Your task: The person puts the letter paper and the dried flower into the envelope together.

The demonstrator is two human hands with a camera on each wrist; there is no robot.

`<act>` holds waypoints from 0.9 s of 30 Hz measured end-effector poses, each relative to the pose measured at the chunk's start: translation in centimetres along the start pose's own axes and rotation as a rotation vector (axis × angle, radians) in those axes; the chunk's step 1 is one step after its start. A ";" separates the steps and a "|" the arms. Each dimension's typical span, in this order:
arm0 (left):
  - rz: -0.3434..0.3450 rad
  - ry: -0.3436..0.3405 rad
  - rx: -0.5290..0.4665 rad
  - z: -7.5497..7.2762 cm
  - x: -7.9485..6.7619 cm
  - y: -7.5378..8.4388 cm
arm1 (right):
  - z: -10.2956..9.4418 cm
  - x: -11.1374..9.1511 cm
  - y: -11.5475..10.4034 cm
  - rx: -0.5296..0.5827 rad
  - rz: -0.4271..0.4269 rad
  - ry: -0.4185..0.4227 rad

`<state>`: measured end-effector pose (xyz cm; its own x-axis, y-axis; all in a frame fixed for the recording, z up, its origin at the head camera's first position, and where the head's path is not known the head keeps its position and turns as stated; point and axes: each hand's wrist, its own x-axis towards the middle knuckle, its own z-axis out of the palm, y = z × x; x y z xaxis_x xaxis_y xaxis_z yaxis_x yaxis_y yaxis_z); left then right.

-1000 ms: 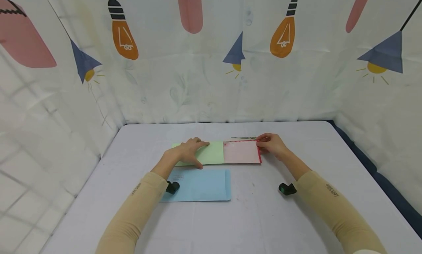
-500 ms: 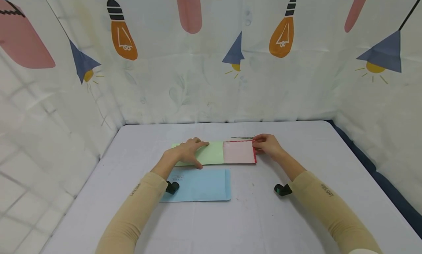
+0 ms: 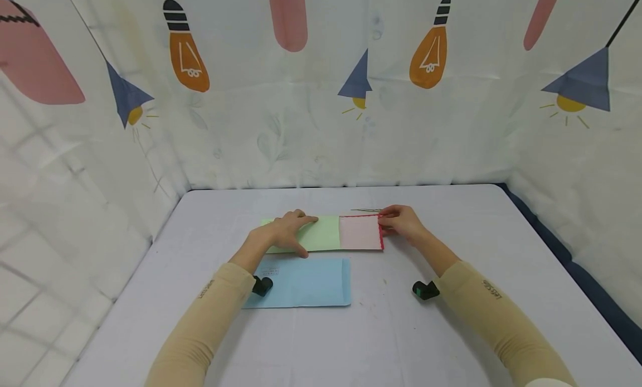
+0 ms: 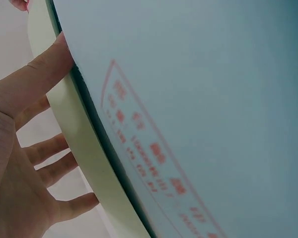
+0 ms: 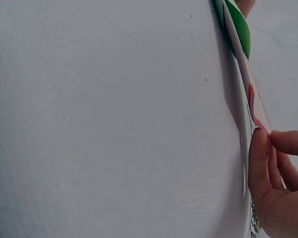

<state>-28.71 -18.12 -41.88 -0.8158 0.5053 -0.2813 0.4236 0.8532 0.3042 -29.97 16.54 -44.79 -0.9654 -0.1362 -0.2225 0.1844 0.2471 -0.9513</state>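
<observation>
My left hand (image 3: 286, 231) rests on a pale green envelope (image 3: 325, 233), its thumb and fingers spread across the paper. In the left wrist view the envelope (image 4: 79, 114) runs under the spread fingers. At its right end my right hand (image 3: 405, 224) pinches the outer edge of a pink card (image 3: 360, 233) with a red border. The card's left part is hidden at the envelope's edge. In the right wrist view the thumb and fingertips meet on the red-edged card (image 5: 258, 106).
A light blue envelope (image 3: 311, 284) with small printing lies in front of the green one. Thin dark sprigs (image 3: 365, 210) lie behind the card, partly covered by the right hand. White cloth covers the table (image 3: 391, 337); a patterned curtain (image 3: 311, 136) hangs behind it.
My right hand has moved left with the pink card, so less of the card shows beyond the green envelope. My left hand and the blue envelope have stayed in place.
</observation>
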 end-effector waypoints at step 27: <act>-0.004 -0.001 0.002 0.2 0.2 -0.3 | 2.4 0.3 -0.6 0.084 -0.003 -0.049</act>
<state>-28.89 -18.25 -42.23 -0.8173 0.5017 -0.2835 0.4208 0.8557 0.3011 -29.92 14.08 -44.80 -0.9563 -0.1837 -0.2275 0.1981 0.1652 -0.9662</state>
